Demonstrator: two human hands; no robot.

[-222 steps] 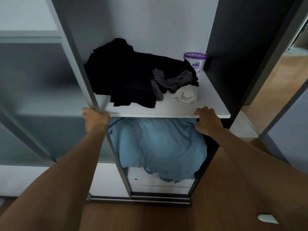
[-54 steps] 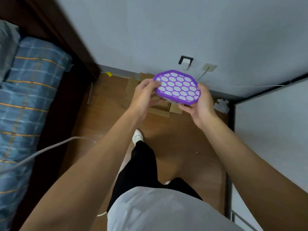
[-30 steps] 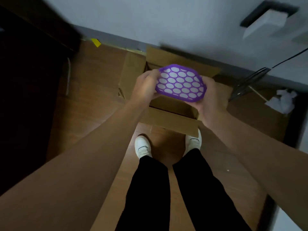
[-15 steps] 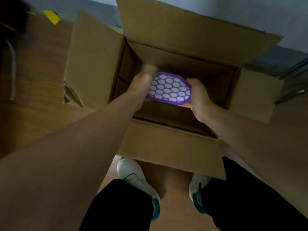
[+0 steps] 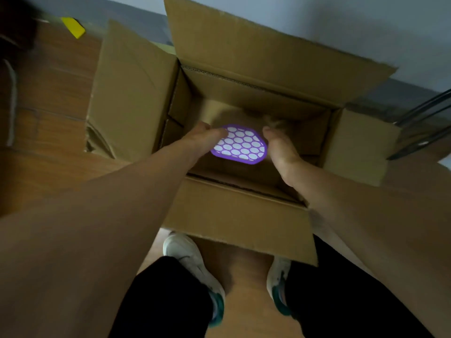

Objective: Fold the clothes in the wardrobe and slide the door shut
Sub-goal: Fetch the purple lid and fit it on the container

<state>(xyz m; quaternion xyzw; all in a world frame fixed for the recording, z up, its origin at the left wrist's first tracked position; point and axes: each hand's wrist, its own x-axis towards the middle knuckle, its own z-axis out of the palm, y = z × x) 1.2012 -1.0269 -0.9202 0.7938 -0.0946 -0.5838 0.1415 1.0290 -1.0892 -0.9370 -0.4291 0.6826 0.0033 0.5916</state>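
1. Standing open on a wooden floor [image 5: 48, 98], a cardboard box [image 5: 239, 220] is being spread wide by four flaps folded outward. The far flap is being propped against a pale wall [image 5: 329, 18], and the near one is being draped over the toes of a pair of white shoes [image 5: 188, 254].
2. The near rim is being crossed by both forearms, while free room is being left inside the box beyond the hands and to their right.
3. Outside the box, the floor on the left is being crossed by a white cable [image 5: 11, 101] and marked by a yellow scrap [image 5: 73, 26]. On the right, dark thin bars [image 5: 424, 118] are being crowded close to the right flap.
4. A purple-lidded container [image 5: 240, 145] is being held low inside the box, between the two hands.
5. The left hand [image 5: 202, 142] is being curled onto the lid's left rim and is gripping it. The right hand [image 5: 280, 147] is being laid against the right rim; its fingertips are smeared, so its grip cannot be told.
6. The lid is being shown as a flat, many-sided plastic lattice of white ovals. The cardboard is plain brown, with corrugation showing at its cut edges.
7. Where the clothes and the wardrobe lie cannot be told from this view.
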